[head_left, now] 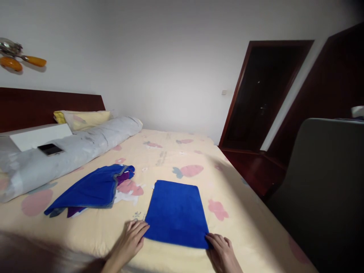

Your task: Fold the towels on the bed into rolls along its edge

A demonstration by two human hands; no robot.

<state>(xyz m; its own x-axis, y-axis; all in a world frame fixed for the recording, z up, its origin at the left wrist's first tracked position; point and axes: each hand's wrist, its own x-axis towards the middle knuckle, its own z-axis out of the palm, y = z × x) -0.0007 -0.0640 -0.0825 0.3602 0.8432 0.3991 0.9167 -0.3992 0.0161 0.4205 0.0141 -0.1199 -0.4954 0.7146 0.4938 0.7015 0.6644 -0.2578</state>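
Observation:
A folded blue towel (176, 213) lies flat on the bed near its front edge. My left hand (130, 239) rests palm down at the towel's near left corner, fingertips touching the cloth. At the near right corner sits my right hand (222, 253), its fingers on the towel's edge. Neither hand grips anything I can see. Left of the towel, a loose pile of blue and purple cloths (92, 189) lies on the sheet.
The bed (170, 159) has a cream sheet with strawberry prints. A long grey bolster (68, 151) with a phone (50, 149) on it, a white box (36, 135) and a yellow pillow (85, 119) line the headboard. At right stand a grey chair (324, 189) and a dark door (264, 94).

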